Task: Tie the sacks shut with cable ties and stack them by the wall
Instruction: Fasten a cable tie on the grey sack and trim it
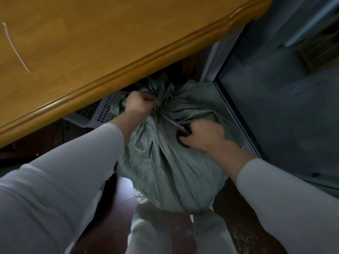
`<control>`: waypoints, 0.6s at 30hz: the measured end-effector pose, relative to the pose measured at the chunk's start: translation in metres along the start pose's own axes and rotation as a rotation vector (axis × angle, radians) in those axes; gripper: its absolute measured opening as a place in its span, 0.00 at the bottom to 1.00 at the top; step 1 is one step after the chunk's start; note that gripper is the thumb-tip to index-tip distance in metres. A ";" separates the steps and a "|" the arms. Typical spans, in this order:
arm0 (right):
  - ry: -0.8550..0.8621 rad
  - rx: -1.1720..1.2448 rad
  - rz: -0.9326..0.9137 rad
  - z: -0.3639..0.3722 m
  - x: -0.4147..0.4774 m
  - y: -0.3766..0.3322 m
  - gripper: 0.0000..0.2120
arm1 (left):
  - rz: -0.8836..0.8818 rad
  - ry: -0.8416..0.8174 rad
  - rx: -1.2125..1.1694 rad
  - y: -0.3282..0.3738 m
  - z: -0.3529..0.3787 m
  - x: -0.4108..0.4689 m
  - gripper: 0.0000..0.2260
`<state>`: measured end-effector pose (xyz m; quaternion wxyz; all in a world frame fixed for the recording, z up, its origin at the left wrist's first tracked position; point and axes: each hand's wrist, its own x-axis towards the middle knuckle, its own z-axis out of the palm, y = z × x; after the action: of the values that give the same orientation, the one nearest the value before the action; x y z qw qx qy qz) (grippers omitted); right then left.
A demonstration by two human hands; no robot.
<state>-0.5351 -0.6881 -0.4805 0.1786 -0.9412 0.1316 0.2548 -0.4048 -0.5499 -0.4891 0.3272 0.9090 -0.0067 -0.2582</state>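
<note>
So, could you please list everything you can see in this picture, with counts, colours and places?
Sack: one, grey-green, centre, beside the table edge, neck gathered.
Scissors: one pair, black handles, blades towards the sack's neck.
Table: one, orange-brown wood, upper left.
Thin strip: one, pale, on the table.
Perforated basket: one, white, under the table.
Door frame: one, grey, right.
Left hand: one, gripping the sack's neck.
Right hand: one, holding the scissors' handles.
</note>
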 end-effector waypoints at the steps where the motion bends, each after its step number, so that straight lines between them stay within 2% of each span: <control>1: 0.021 -0.018 -0.017 -0.001 0.003 -0.001 0.20 | -0.005 -0.001 -0.013 -0.001 0.000 0.000 0.09; 18: 0.121 -0.166 -0.158 -0.010 0.021 -0.007 0.21 | -0.008 -0.016 -0.123 -0.001 0.002 0.002 0.10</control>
<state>-0.5104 -0.6892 -0.4816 0.1112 -0.9738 0.0457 0.1928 -0.4047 -0.5507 -0.4922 0.3812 0.8851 0.0103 -0.2667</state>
